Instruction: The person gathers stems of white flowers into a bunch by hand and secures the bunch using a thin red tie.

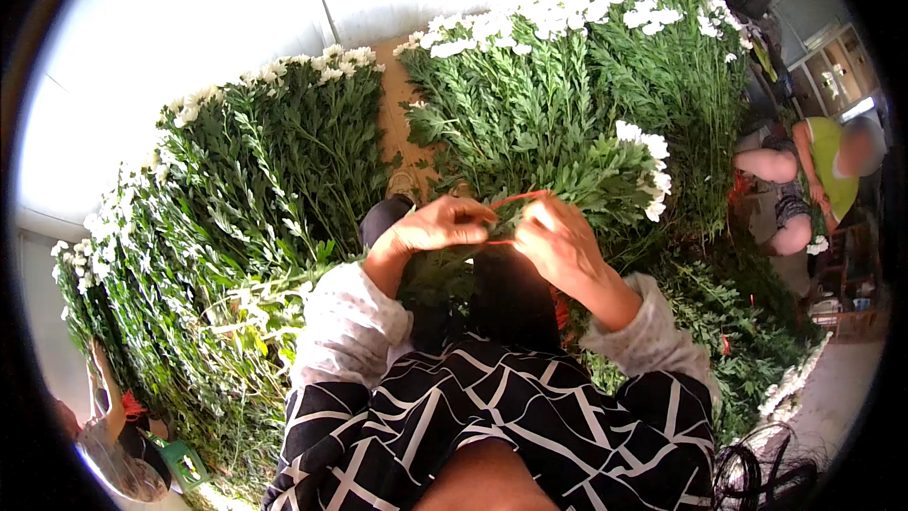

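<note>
A thin red band (515, 198) is stretched in a loop between my two hands, over my lap. My left hand (440, 225) pinches one end of it between thumb and fingers. On the other end, my right hand (560, 241) is closed with its fingers curled. Just beyond and beneath the hands lies a bunch of white chrysanthemums (610, 175), blooms to the right and leafy stems running left under the band. Whether the band goes around the stems cannot be made out, as my hands and the leaves cover that part.
Tall rows of white chrysanthemums (274, 161) stand along the left, with more (586, 66) ahead and right. A brown strip (397, 104) runs between them. More cut chrysanthemums (738, 322) lie at right. One person (823, 170) sits at far right; another (118, 435) is at lower left.
</note>
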{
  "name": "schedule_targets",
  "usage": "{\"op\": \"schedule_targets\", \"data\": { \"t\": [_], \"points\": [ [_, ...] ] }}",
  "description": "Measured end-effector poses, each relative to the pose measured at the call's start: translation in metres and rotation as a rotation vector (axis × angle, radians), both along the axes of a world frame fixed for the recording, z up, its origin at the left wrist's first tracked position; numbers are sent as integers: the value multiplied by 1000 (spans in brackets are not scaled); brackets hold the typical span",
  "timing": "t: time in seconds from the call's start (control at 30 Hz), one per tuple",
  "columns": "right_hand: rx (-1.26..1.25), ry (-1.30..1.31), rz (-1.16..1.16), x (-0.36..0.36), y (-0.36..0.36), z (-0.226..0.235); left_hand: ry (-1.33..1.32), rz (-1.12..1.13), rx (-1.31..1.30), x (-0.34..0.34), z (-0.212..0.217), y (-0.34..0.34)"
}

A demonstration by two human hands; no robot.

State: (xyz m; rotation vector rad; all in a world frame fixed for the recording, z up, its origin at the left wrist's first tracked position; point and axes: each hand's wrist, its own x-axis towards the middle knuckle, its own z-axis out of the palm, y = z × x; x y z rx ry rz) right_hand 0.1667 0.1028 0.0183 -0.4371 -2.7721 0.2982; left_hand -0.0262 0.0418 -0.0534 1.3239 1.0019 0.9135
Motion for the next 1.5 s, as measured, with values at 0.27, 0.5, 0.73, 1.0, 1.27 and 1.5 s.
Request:
{"op": "schedule_targets", "data": {
  "t": [0.27, 0.5, 0.73, 1.0, 1.27, 1.5],
  "points": [
    [-342, 134, -177, -52, 10, -47, -210, 164, 13, 2, -13, -11],
    [-192, 96, -252, -29, -22, -29, -173, 10, -91, 1, -24, 1],
    [-189, -26, -228, -32, -24, -45, -341, -78, -63, -6, -20, -3],
    [-72, 94, -229, -47, -15, -62, -346, 146, -85, -8, -24, -11],
    [-258, 91, -208, -38, 0, -79, 825, 647, 736, 25, -24, -6],
    [-309, 66, -56, -35, 12, -70, 825, 542, 722, 22, -19, -14]
  ]
}}
